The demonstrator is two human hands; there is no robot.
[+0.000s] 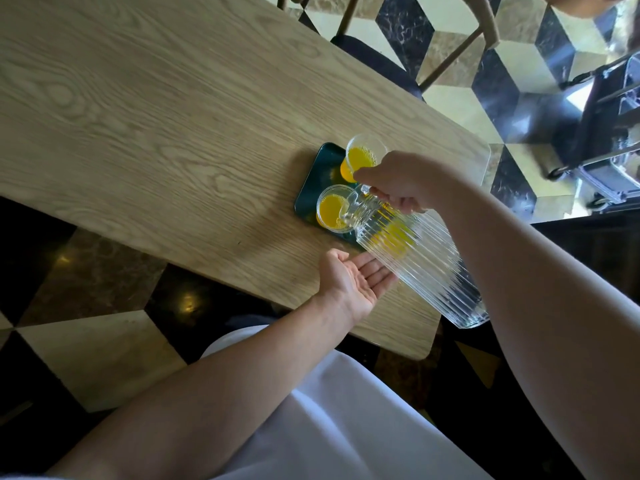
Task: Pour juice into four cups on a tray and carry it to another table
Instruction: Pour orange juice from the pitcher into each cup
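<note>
1. Two clear cups show plainly on the dark green tray: the far cup and the near cup, both holding orange juice. A patch of yellow shows through the one ribbed glass pitcher; whether it is another cup I cannot tell.
2. The right hand grips the pitcher's neck, tilting its spout over the near cup. The left hand lies spread, palm up, fingers under the pitcher's body.
3. The tray sits near the right end of a light wooden table, above a floor of black, cream and brown marble cubes.
4. A chair at the far side is cut off; the tray's right half is hidden.
</note>
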